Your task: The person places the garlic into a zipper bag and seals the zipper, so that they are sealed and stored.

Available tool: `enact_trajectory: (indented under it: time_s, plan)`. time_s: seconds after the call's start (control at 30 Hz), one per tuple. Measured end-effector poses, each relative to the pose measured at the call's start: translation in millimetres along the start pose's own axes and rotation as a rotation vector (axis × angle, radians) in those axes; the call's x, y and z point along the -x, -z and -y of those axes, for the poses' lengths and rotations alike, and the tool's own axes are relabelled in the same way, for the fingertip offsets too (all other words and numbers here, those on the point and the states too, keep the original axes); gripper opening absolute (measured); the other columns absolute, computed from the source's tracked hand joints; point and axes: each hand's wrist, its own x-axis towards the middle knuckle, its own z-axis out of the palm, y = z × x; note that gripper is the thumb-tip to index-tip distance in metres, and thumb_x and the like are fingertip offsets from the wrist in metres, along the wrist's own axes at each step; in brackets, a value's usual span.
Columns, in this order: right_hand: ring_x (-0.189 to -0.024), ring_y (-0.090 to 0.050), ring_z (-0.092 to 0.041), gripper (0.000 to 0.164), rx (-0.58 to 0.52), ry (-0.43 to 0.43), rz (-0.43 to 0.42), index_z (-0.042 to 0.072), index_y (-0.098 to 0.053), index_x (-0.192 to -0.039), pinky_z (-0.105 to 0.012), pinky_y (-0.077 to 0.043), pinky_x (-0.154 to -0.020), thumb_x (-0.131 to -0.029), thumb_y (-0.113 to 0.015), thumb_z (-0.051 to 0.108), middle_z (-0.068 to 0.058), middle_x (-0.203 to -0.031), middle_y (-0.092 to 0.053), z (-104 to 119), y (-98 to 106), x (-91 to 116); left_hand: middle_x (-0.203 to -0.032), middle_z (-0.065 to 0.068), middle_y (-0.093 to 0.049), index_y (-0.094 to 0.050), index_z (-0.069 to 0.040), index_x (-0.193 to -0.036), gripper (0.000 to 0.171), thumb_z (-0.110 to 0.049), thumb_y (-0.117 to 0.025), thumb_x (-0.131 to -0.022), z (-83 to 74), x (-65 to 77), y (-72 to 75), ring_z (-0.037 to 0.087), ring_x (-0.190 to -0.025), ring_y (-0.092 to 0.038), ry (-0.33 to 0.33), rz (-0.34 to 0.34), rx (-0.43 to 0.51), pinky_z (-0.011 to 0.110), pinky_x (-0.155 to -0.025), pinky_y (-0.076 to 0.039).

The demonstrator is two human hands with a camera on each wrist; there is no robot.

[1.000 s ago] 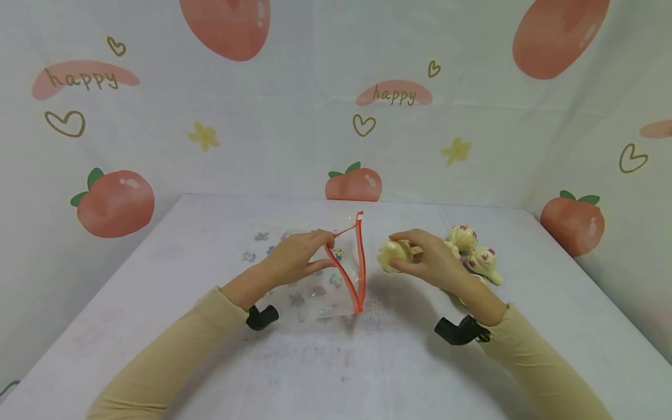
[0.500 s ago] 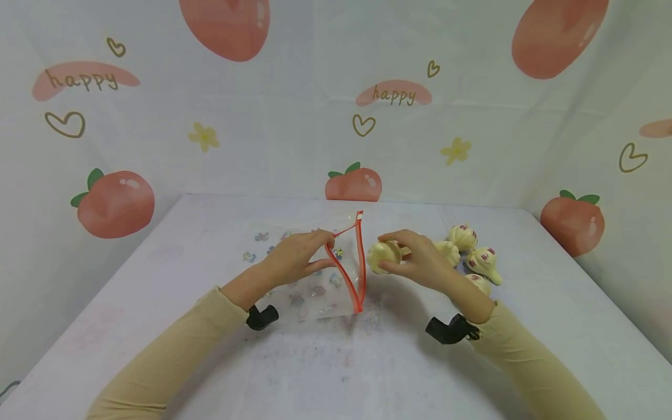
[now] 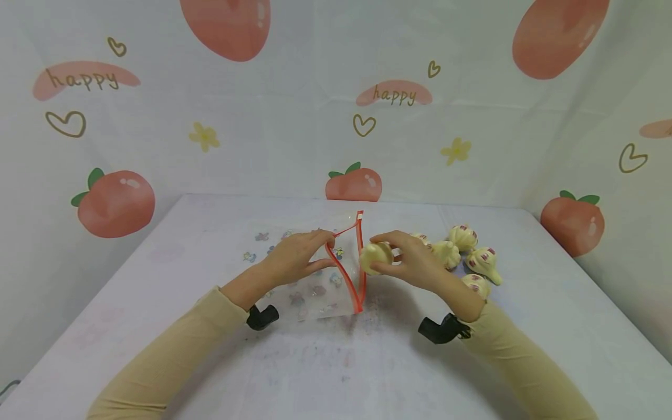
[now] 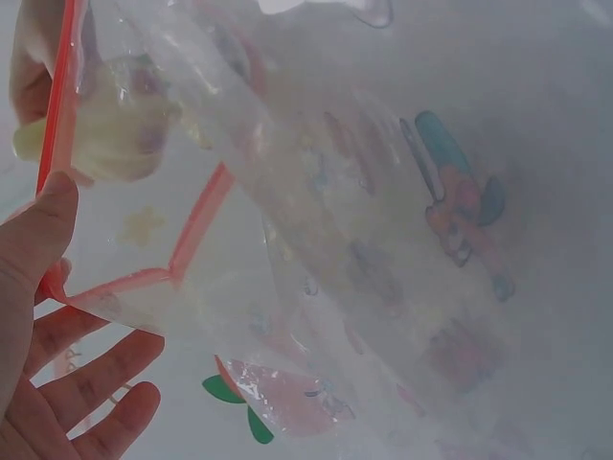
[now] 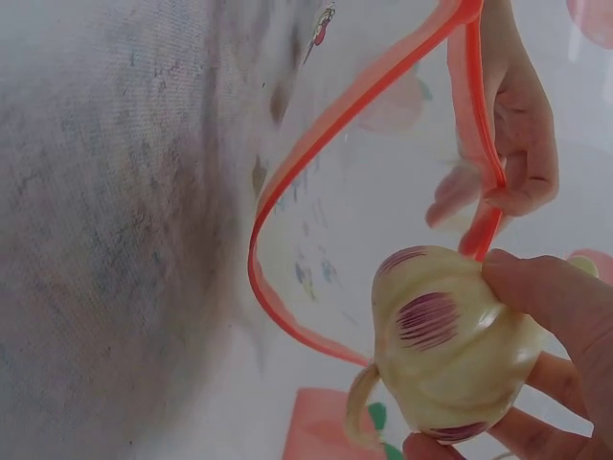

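A clear zip bag (image 3: 317, 291) with printed pictures stands with its red-rimmed mouth spread toward the right. My left hand (image 3: 294, 256) pinches one side of that rim between thumb and fingers, as the left wrist view also shows. My right hand (image 3: 417, 262) holds a cream garlic bulb (image 5: 455, 335) with purple streaks, fingers and thumb curled round it. The bulb is right at the bag's mouth, overlapping the far red rim (image 5: 306, 153) in the right wrist view. Whether it touches the rim I cannot tell.
Several more garlic bulbs (image 3: 463, 238) lie in a loose group on the white cloth-covered table (image 3: 336, 361), right of and behind my right hand. A printed white backdrop (image 3: 283, 146) closes off the back. Black wrist mounts (image 3: 443, 329) sit under both wrists.
My right hand has moved left with the garlic bulb, from beside the pile to the bag's mouth, uncovering more of the other bulbs. The left hand and bag have stayed put.
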Motion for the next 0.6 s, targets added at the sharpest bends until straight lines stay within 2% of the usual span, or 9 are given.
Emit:
enact_trajectory:
  time_s: [0.6]
  plan:
    - [-0.095, -0.063, -0.027, 0.045, -0.041, 0.000, 0.032, 0.004, -0.061, -0.117, -0.033, -0.057, -0.070, -0.077, -0.076, 0.020, -0.014, -0.116, -0.063, 3.4, -13.0, -6.7, -0.095, 0.000, -0.064, -0.052, -0.010, -0.108, 0.036, -0.027, -0.071, -0.082, 0.5, -0.7, 0.3, 0.013, -0.074, -0.059, 0.007, 0.012, 0.005, 0.029, -0.069, -0.052]
